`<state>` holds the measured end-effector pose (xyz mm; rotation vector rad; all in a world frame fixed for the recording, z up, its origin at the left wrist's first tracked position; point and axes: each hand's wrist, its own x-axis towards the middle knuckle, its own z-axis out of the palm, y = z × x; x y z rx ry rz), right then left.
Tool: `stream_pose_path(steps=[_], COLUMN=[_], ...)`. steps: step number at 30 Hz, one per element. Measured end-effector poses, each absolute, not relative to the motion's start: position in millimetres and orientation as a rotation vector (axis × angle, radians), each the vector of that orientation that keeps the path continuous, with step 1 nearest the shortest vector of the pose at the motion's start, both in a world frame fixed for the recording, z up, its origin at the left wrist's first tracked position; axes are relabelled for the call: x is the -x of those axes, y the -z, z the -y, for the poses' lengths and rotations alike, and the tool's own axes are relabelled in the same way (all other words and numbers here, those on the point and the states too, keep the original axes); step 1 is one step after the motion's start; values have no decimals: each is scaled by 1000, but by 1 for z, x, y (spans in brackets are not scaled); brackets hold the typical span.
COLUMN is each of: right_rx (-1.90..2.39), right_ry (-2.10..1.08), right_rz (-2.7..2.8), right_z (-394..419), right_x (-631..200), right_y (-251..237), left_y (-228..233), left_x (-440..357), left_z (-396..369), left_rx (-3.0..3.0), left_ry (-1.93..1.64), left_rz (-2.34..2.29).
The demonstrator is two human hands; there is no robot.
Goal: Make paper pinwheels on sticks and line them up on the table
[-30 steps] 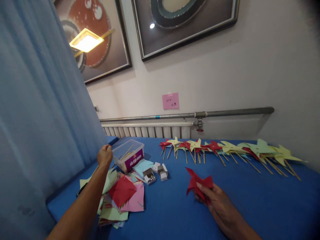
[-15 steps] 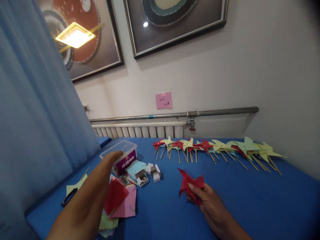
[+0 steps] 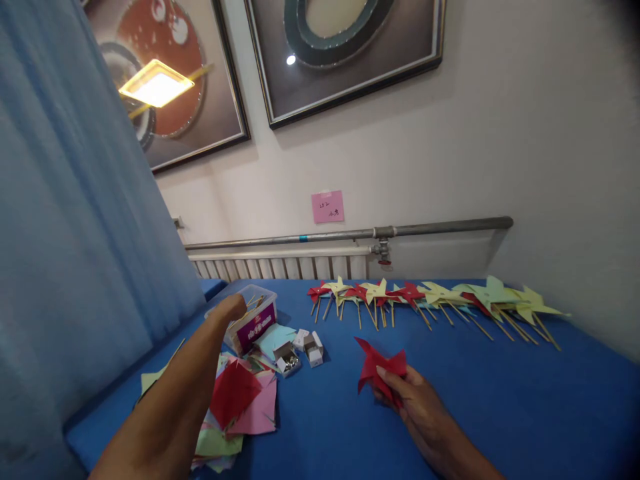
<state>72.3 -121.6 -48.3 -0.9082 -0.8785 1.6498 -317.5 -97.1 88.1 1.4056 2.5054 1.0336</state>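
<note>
Since a second ago, left hand (image 3: 231,309) has gone from the near rim into the clear tub (image 3: 253,319) of sticks, fingers hidden (grip unreadable). Right hand (image 3: 411,399) fingers pinch a red pinwheel (image 3: 376,369) on open blue worktop (image 3: 500,400), well clear of the pinwheel row (image 3: 430,297) by the wall. Purple tub label and pink note (image 3: 327,206) are illegible.
</note>
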Motion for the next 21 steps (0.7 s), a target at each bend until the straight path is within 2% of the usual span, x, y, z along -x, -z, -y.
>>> stream_pose_path(steps=[6, 11, 15, 21], right_rx=[883, 861, 868, 865], right_ry=[-1625, -1620, -1613, -1630], right_rz=[877, 864, 850, 829], right_z=[122, 120, 123, 128], right_x=[-71, -68, -69, -71], right_y=[51, 53, 52, 46], left_y=[-89, -29, 23, 53], left_x=[271, 177, 109, 77], left_z=[118, 127, 134, 150], left_rx=[-1532, -1515, -1531, -1579], left_ry=[-974, -1136, -1214, -1235], left_rz=[-2347, -1958, -1877, -1704])
